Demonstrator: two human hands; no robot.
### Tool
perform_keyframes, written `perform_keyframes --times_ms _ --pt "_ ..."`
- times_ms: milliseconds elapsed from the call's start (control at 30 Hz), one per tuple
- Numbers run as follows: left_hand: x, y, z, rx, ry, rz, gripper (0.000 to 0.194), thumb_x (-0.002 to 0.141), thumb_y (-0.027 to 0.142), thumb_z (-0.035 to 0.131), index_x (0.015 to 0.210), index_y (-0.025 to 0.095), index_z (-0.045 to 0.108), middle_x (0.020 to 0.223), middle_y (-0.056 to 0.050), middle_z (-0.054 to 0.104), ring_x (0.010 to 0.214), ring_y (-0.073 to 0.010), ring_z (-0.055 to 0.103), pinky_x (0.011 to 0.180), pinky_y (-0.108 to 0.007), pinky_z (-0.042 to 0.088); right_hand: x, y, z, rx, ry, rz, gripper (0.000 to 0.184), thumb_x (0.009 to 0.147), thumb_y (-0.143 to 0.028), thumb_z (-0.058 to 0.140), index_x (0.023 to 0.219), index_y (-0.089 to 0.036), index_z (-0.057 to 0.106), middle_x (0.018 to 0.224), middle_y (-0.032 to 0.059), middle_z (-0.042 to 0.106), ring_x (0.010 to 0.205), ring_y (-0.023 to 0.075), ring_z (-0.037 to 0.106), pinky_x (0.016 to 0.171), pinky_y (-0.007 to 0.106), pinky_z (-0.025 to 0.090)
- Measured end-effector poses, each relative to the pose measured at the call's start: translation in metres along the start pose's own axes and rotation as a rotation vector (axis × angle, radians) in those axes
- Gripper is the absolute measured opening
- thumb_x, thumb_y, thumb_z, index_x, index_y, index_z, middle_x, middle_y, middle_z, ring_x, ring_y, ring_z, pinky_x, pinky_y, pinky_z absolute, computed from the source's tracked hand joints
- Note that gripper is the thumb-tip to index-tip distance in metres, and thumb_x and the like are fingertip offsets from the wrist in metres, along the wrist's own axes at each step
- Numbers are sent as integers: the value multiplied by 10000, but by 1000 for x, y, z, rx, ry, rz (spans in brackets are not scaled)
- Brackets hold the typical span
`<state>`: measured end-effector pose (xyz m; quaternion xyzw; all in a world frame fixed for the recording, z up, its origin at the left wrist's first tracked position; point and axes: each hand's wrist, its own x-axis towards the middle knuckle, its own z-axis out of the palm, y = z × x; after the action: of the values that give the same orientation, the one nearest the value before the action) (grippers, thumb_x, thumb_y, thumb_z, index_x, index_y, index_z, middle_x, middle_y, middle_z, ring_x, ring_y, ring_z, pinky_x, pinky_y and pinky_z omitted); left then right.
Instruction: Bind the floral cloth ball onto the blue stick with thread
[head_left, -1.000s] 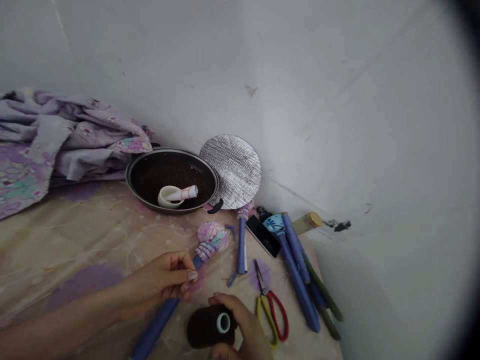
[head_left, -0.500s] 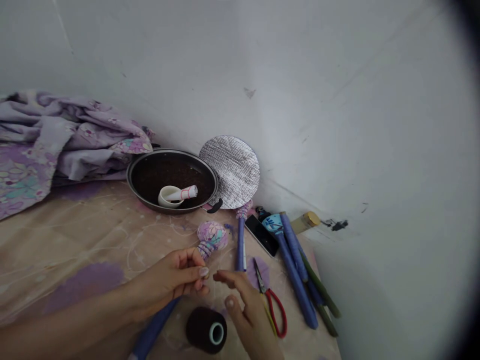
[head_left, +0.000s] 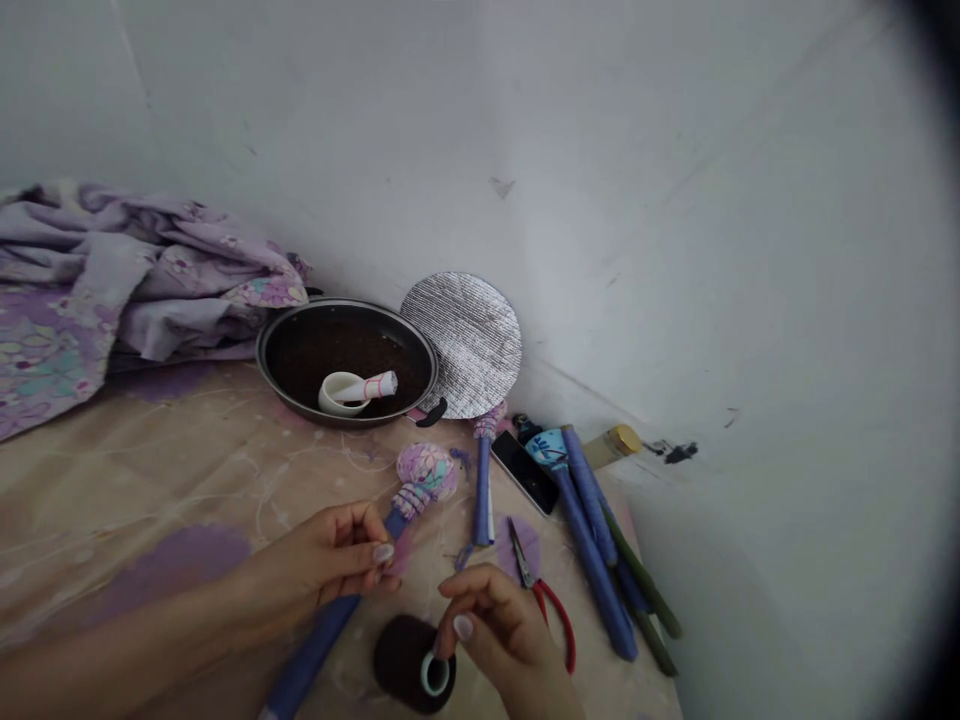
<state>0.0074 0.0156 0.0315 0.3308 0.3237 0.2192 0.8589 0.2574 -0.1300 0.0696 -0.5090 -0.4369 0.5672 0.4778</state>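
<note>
My left hand (head_left: 341,560) is closed in a pinch, thumb against fingertips, above a blue-wrapped stick (head_left: 319,640) with a floral cloth-covered ball head (head_left: 426,472). Whatever it pinches is too fine to make out. Close on the right, my right hand (head_left: 506,635) holds its fingers loosely bent and apart, with nothing visible in them. Its fingertips hang over a spool of dark thread (head_left: 405,662) that lies on its side, pale core facing me. Red-handled scissors (head_left: 555,610) lie just beyond, partly covered by that hand.
A dark pan (head_left: 349,310) holds a white cup (head_left: 330,392) with a rolled paper. Behind it a silver foil disc (head_left: 469,345) leans on the wall. Phone (head_left: 523,472), blue-wrapped sticks (head_left: 589,560) and a gold-capped jar (head_left: 611,445) lie right; bunched floral cloth (head_left: 165,280) left.
My hands have moved apart: the left slightly leftward, still pinching. The right has dropped, its fingers bending down over the thread spool.
</note>
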Motion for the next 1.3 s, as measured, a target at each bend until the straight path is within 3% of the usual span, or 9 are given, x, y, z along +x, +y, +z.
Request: perform_keyframes --times_ms 133,267,367,633,833,900,1033,1167,1300 --pt "-10 2 -4 6 -11 -21 616 688 596 1207 815 232 726 756 64 774 736 -137 722 1011 -366 690 -11 -4 10 -146 54 -80 429 1131 -683 938 1244 -269 967 917 74 945 847 223 862 866 350 632" --pt "-16 11 -13 65 87 69 597 667 634 1190 770 226 767 1065 -27 918 1045 -244 847 1073 -381 672 -15 -2 17 -120 66 -47 445 1133 -709 924 1219 -276 976 921 68 947 750 193 874 758 304 655" --pt "-20 22 -22 89 167 118 530 701 628 1158 772 241 803 1134 -13 942 1164 -287 866 1110 -382 657 -16 -5 18 -101 79 -37 483 1105 -748 938 1179 -272 984 931 73 948 711 183 874 715 289 656" --pt "-33 59 -47 235 319 135 463 762 517 1118 801 192 790 1067 -1 948 1027 -221 835 970 -304 603 -22 -32 19 -78 84 -36 443 1082 -715 983 1172 -281 980 932 49 945 620 121 810 666 241 605" --pt "-35 78 -16 424 137 227 544 685 678 1115 728 236 801 915 -19 884 821 -204 706 847 -318 560 -24 -46 13 -50 -41 -8 399 1132 -643 959 1332 -298 940 1027 55 955 616 108 789 643 232 611" --pt "-37 73 5 411 18 195 495 794 671 1078 824 239 838 991 -28 906 905 -219 745 922 -334 578 -23 -53 13 -42 -97 -11 401 1146 -612 955 1394 -300 912 1040 55 948 628 109 774 637 231 624" --pt "-37 51 47 255 -274 44 594 696 672 1156 775 221 777 1312 -66 929 1024 -216 801 1005 -337 624 -22 -73 23 -10 -5 19 507 1073 -647 1024 1386 -268 902 965 24 906 582 97 726 615 231 629" --pt "-29 44 67 293 -518 -105 654 624 672 1206 775 213 766 949 -5 872 768 -134 721 803 -280 596 -24 -95 27 34 3 6 460 1066 -602 1046 1363 -287 890 939 -11 871 580 106 755 620 245 666" --pt "-23 61 72 248 -513 -44 642 667 677 1192 793 198 785 780 17 823 673 -114 678 724 -257 565 -31 -113 19 8 -23 -38 323 1114 -516 1020 1336 -304 917 921 -6 879 581 106 772 612 226 642"
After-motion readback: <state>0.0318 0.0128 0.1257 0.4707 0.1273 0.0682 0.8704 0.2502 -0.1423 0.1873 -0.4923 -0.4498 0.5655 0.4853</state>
